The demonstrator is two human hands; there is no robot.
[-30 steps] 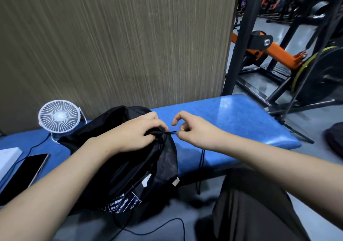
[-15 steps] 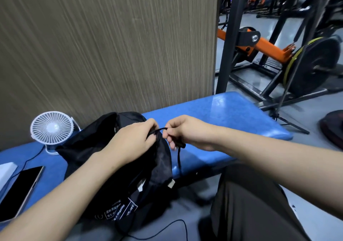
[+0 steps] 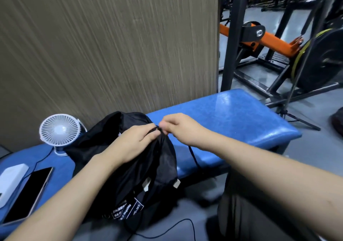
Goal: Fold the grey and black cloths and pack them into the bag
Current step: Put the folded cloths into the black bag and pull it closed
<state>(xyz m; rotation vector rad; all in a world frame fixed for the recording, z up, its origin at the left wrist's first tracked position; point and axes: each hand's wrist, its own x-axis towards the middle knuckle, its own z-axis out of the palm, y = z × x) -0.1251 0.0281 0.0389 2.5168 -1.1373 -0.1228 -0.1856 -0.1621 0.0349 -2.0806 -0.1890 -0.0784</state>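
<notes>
Now, head view: both hands meet at the mouth of the black bag (image 3: pixel 118 159) on the blue bench (image 3: pixel 232 114). Left hand (image 3: pixel 133 138) grips the gathered fabric; right hand (image 3: pixel 178 127), re-gripping closer than 0.5 seconds ago, pinches the drawstring (image 3: pixel 193 155) — closing looks near. No cloths visible, presumably packed.

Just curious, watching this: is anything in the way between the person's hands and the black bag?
Nothing visible. Both hands are already on the black bag at its gathered mouth: the left hand grips the fabric, the right hand pinches the drawstring. The fan stands off to one side.

Left hand (image 3: pixel 133 138) curled and gripping, right hand (image 3: pixel 178 127) pinching at fingertips, forearms converging
</notes>
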